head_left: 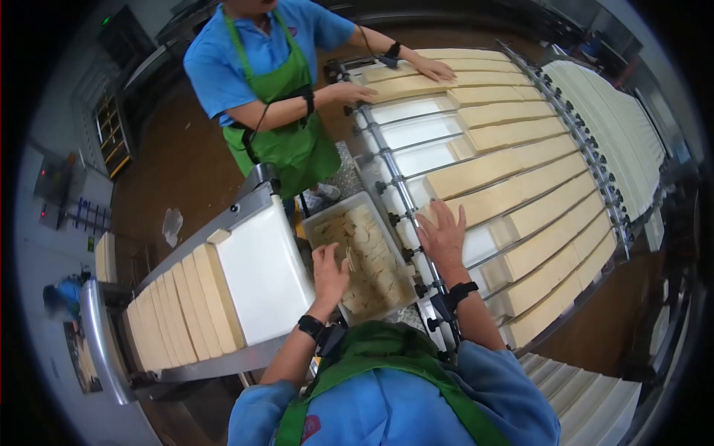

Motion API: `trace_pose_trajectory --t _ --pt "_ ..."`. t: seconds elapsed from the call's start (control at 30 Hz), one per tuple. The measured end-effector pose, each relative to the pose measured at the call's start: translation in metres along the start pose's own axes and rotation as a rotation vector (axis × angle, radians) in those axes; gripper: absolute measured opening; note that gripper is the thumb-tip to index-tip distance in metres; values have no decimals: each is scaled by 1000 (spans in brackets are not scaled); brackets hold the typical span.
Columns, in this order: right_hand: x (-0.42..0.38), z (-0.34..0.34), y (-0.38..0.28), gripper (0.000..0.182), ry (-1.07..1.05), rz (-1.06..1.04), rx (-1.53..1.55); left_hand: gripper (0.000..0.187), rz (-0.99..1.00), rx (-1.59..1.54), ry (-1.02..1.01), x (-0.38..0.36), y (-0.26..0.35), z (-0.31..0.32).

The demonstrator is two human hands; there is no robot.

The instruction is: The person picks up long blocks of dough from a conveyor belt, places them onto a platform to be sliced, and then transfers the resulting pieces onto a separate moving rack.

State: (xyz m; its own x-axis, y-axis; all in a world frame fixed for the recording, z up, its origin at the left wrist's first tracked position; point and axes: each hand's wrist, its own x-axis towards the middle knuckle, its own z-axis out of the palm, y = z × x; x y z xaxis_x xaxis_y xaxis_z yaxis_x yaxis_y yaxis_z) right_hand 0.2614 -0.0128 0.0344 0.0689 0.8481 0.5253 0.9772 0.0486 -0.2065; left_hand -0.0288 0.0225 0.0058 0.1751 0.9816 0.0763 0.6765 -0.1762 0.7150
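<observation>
My left hand (331, 279) hovers over a pale crate (408, 285), its fingers apart and slightly bent. Thin, crumpled cream-coloured scraps (372, 249) fill the crate, some right at my left fingertips. To the right, my right hand (444, 236) is spread over the near end of a long pale yellow slab (506, 195), fingertips at its edge. This slab lies in one of several lanes divided by thin metal rods on a white conveyor belt (480, 245). Black bands circle both my wrists.
Another person (260, 82) in a green apron stands across, both hands on a slab (409, 88) at the conveyor's far end. On the left, several slabs (182, 308) stand side by side on a second belt (260, 256). A metal rail (394, 175) with black knobs runs along the lanes.
</observation>
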Motion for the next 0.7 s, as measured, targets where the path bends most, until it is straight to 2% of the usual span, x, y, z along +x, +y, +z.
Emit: trace_pose_trajectory --t 0.13,0.27,0.4,0.7 --pt "-2 2 -7 31 -26 27 -87 42 -138 -29 -86 -39 -44 -40" --pt "-2 1 -14 33 -63 69 -107 30 -172 -105 71 -80 -77 -60" --pt "-2 5 -13 37 -85 25 -180 27 -302 -224 62 -111 -84 -80" --pt "5 4 -22 30 -122 28 -285 26 -330 -244 77 -134 -90 -91"
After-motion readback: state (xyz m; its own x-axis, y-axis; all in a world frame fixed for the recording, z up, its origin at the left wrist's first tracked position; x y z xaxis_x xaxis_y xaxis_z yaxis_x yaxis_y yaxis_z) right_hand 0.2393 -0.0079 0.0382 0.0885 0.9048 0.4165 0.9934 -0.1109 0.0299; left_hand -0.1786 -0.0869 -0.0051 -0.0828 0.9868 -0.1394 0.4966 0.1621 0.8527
